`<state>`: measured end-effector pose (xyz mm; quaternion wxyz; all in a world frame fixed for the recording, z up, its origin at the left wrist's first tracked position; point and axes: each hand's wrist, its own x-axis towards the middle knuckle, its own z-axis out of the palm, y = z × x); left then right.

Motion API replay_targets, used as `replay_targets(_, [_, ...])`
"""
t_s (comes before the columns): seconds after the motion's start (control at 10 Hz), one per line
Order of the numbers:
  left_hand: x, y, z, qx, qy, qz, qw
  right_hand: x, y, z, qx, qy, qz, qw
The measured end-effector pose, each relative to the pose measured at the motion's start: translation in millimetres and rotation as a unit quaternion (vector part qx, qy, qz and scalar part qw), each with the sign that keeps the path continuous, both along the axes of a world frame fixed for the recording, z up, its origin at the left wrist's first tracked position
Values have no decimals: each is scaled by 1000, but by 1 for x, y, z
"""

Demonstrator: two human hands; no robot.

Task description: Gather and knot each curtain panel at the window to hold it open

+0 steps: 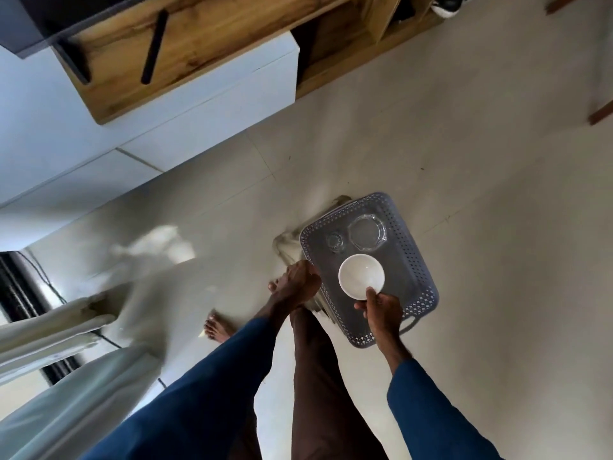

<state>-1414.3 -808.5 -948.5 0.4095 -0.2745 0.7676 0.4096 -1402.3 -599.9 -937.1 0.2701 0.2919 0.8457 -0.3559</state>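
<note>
A pale curtain panel (66,386) hangs at the lower left, its lower end blurred over the floor near a dark window track (20,287). Neither hand touches the curtain. My left hand (297,283) grips the left edge of a grey perforated tray (418,260) held above the floor. My right hand (381,310) pinches the rim of a white bowl (361,276) that sits in the tray, with the thumb on the rim. Both arms wear blue sleeves.
A glass dish (366,233) and a small glass (335,242) lie in the tray. A bare foot (217,327) stands on the tiled floor (497,194). A white cabinet (199,104) and a wooden unit (205,34) stand ahead, with wooden furniture legs (600,112) at right.
</note>
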Motion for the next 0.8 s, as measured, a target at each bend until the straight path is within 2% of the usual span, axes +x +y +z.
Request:
replay_targets(0.2, [-10, 7, 32, -1, 26, -25, 999, -1, -8, -23, -2, -74, -47, 996])
replay_targets(0.4, [-1, 0, 11, -28, -9, -38, 999, -12, -12, -38, -44, -115, -123, 985])
replay_targets(0.5, [6, -5, 6, -24, -15, -22, 999, -17, -13, -33, -109, -130, -191, 967])
replay_targets(0.7, [26, -15, 11, -22, -14, 12, 1000, -11, -19, -28, -167, -176, -289, 926])
replay_targets(0.8, [37, -22, 25, -28, -12, 49, 998, -4, -31, -16, -195, -267, -293, 897])
